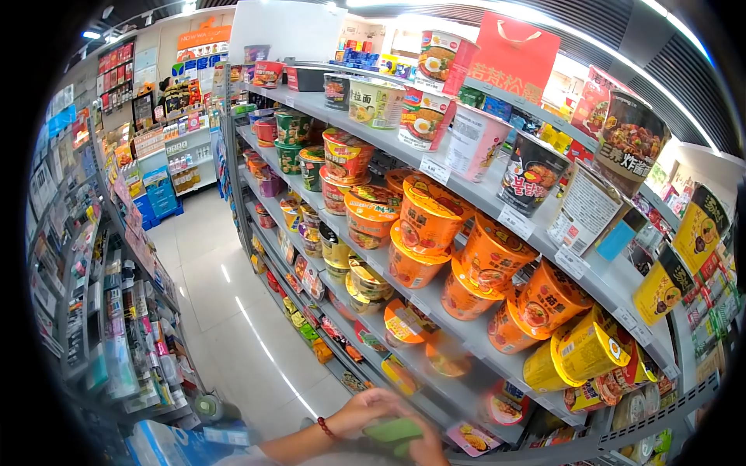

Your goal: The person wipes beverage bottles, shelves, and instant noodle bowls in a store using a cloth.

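Observation:
At the bottom of the head view, a blurred, folded green cloth (393, 432) lies between my two hands. My left hand (362, 410), with a red bead bracelet at the wrist, reaches in from the left, and its curled fingers close over the cloth's upper side. On the other side, my right hand (426, 446) grips the cloth's right edge; part of this hand is cut off by the frame. Both hands are in front of the lower shelves. A cup of noodles with a red rim (507, 404) stands on the shelf just beyond my right hand.
A grey shelf unit (466, 186) with price tags runs along the right, stacked with orange noodle cups (426, 213) and yellow cups (594, 346). Shelves of small packaged goods (128, 326) line the left. A pale tiled aisle (214, 291) leads to blue crates (161, 186).

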Action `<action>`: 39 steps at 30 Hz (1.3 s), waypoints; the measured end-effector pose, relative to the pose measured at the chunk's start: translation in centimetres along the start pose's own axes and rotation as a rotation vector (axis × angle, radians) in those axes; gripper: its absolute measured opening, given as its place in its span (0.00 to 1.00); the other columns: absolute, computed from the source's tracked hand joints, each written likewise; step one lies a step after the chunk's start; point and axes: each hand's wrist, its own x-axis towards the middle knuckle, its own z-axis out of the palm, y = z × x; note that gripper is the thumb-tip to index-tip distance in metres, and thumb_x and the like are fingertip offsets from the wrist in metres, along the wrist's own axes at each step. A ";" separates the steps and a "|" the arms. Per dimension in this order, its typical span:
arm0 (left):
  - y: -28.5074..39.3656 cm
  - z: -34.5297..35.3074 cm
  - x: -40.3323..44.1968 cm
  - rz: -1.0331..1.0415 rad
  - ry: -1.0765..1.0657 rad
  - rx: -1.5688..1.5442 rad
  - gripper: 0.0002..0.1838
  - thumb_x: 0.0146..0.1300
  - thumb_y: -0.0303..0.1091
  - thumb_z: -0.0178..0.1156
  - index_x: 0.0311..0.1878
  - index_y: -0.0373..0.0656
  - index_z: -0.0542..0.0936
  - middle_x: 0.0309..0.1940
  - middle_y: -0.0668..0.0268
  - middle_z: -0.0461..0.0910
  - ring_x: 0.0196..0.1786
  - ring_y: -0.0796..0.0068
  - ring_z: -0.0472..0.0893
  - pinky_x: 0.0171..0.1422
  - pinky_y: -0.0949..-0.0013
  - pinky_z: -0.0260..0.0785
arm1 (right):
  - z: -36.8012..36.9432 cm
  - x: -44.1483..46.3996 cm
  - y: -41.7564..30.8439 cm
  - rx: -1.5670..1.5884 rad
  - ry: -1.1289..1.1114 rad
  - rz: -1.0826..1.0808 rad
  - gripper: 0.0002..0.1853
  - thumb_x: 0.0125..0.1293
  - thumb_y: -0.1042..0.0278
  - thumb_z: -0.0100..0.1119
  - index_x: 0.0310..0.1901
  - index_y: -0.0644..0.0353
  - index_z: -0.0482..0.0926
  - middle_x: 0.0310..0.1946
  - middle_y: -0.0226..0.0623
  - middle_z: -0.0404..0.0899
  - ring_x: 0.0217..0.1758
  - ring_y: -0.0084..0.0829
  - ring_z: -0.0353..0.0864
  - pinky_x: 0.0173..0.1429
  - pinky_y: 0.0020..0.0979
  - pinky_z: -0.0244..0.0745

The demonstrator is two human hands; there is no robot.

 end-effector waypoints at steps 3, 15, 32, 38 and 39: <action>-0.8 -1.1 -0.1 -0.027 0.028 0.012 0.12 0.77 0.26 0.62 0.60 0.36 0.80 0.56 0.59 0.85 0.59 0.72 0.85 0.70 0.67 0.78 | 0.3 -0.2 0.5 -0.056 0.016 -0.035 0.24 0.69 0.81 0.42 0.63 0.62 0.80 0.52 0.36 0.84 0.57 0.31 0.81 0.64 0.32 0.75; -1.0 -2.0 -1.3 0.021 -0.013 -0.044 0.10 0.76 0.25 0.63 0.58 0.37 0.80 0.53 0.60 0.86 0.57 0.73 0.86 0.66 0.69 0.79 | 1.3 -0.8 1.8 -0.244 0.198 0.053 0.22 0.74 0.75 0.47 0.66 0.59 0.79 0.57 0.39 0.83 0.62 0.33 0.79 0.69 0.33 0.71; -2.0 -2.3 -1.2 0.096 -0.022 0.064 0.09 0.79 0.26 0.61 0.58 0.38 0.79 0.53 0.65 0.85 0.56 0.77 0.84 0.65 0.72 0.76 | 2.5 -0.6 0.1 -0.068 0.161 -0.064 0.19 0.76 0.76 0.47 0.63 0.62 0.81 0.49 0.33 0.85 0.49 0.25 0.80 0.52 0.27 0.77; -3.0 -2.9 -0.8 0.181 -0.032 0.236 0.09 0.79 0.26 0.61 0.58 0.40 0.80 0.52 0.67 0.85 0.55 0.81 0.84 0.62 0.73 0.76 | 3.8 -1.4 -4.8 -0.130 0.133 0.048 0.22 0.72 0.80 0.43 0.61 0.63 0.82 0.47 0.34 0.85 0.45 0.23 0.81 0.47 0.26 0.77; -2.8 -2.8 -0.8 0.179 -0.033 0.236 0.09 0.79 0.26 0.61 0.58 0.40 0.80 0.52 0.67 0.85 0.55 0.81 0.84 0.62 0.73 0.76 | 3.9 -1.4 -5.1 -0.129 0.135 0.049 0.22 0.72 0.80 0.43 0.61 0.63 0.82 0.47 0.34 0.85 0.45 0.23 0.81 0.47 0.26 0.77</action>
